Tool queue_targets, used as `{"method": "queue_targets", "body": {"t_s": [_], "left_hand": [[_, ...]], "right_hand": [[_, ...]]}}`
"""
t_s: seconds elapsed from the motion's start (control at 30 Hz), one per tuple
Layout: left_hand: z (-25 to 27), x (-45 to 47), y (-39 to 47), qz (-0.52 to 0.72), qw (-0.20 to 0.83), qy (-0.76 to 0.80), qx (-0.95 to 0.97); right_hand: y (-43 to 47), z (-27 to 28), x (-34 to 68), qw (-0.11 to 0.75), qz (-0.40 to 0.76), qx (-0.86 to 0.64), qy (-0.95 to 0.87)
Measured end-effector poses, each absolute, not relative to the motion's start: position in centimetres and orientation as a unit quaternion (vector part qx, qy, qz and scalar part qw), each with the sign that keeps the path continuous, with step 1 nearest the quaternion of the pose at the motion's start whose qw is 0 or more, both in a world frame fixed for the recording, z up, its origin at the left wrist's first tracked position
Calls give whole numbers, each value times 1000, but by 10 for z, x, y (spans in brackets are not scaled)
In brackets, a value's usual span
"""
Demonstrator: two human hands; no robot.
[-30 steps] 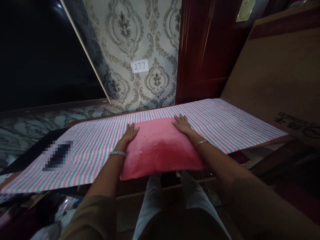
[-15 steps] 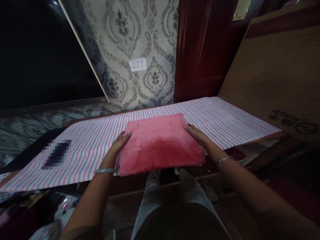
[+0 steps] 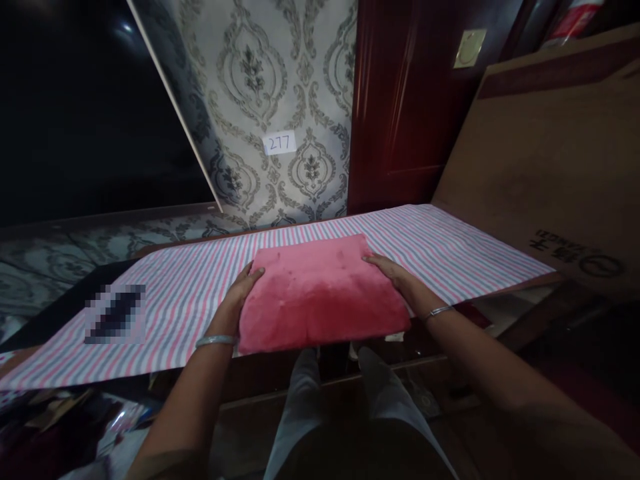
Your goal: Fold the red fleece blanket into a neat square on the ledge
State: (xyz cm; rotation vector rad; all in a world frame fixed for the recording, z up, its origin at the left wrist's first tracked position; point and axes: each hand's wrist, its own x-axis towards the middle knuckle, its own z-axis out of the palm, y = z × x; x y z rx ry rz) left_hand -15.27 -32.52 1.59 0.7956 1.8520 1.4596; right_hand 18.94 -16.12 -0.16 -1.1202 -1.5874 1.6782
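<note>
A folded pink cloth (image 3: 320, 287), soft and roughly rectangular, lies at the front edge of the striped tablecloth, its near side reaching over the edge. It is deeper red along the near half. My left hand (image 3: 243, 290) grips its left side, thumb on top and the other fingers partly hidden behind and beneath. On the opposite side my right hand (image 3: 393, 273) holds the right edge, its thumb near the upper corner and most fingers out of sight under the cloth.
The pink, white and grey striped tablecloth (image 3: 185, 293) covers a long table. A blurred dark object (image 3: 116, 313) lies at its left. Behind stand a large dark screen (image 3: 90, 107) and a wall card (image 3: 279, 143) reading 277. A cardboard box (image 3: 545, 153) leans at the right.
The whole view has tilted slightly, so the wall and table sit a little lower. Both hands keep their hold on the pink cloth, which has barely moved on the table.
</note>
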Motion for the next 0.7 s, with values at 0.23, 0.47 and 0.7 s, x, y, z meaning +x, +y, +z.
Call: {"method": "queue_targets", "body": {"t_s": [0.23,0.47,0.7], "left_hand": [[58,-168,-320,611,280,652,351],[53,-192,-299,489,238,781,306],[16,-191,-294,398,174,830,349]], "right_hand": [[-137,40,177,351,601,-363,-619],[-120,31,154,315,550,-477,-608],[-134,-13,152,298,514,-485,-642]]}}
